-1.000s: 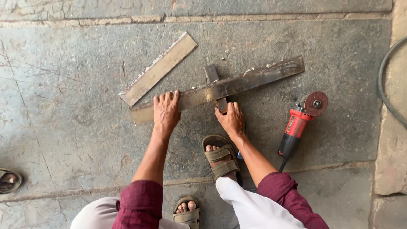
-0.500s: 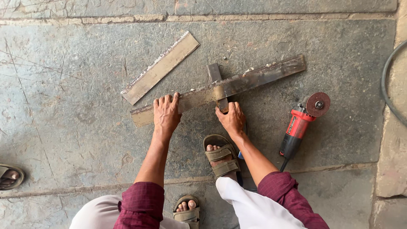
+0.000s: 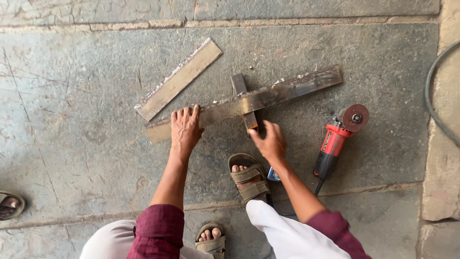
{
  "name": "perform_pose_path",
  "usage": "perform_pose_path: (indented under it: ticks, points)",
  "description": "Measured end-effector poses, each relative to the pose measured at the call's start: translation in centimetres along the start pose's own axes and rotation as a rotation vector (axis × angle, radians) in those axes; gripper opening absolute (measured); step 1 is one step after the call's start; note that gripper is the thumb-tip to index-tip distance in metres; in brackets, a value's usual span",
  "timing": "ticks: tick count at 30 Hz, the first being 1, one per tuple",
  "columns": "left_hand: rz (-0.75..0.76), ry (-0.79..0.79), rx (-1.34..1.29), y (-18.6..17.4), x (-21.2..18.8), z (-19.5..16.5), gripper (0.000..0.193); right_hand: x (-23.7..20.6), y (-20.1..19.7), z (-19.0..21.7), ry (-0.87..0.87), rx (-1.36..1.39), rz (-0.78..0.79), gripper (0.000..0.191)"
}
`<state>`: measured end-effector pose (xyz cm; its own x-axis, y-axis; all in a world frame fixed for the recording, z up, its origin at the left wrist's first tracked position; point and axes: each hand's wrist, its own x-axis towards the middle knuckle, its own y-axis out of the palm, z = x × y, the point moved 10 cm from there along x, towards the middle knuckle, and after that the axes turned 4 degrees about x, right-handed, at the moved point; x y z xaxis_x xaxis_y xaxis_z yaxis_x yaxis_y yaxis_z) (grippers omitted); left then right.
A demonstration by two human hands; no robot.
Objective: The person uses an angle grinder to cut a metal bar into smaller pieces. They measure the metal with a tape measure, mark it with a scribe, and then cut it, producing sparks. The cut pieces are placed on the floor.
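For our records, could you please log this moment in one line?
left hand: pressing long metal bar | right hand: at short crosspiece | angle grinder: idle

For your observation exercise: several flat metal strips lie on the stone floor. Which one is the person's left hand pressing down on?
The long strip running left to right, under the left hand. The shorter strip lies apart, untouched.

Scuffed stone floor under me, in daylight.
Big grey-green scratched stone slabs [image 3: 81, 144] meet at pale mortar joints [image 3: 120, 24]; a rougher tan stone edge [image 3: 443, 192] borders my right.
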<state>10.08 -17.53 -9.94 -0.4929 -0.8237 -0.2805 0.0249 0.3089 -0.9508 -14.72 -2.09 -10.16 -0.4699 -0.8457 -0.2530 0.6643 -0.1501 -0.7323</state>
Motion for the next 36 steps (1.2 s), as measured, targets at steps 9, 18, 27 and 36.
perform_pose_path:
  ticks: [9,18,27,36]
  points:
    - [0.05,-0.022,-0.01,-0.9,0.2,-0.2,0.1,-8.6,-15.4,-13.5,0.2,-0.227,-0.616,0.086]
    - [0.069,-0.043,-0.102,-0.8,0.7,-2.3,0.034,-3.5,-15.2,-22.4,0.633,0.268,-0.313,0.067]
    - [0.326,0.308,-0.827,-0.3,-7.5,-29.7,0.135,-3.8,-13.7,-16.6,0.525,1.017,-0.419,0.051]
    - [0.397,0.399,-1.227,-7.0,-9.5,-32.3,0.118,-1.8,-17.7,-5.4,0.147,1.653,0.088,0.069]
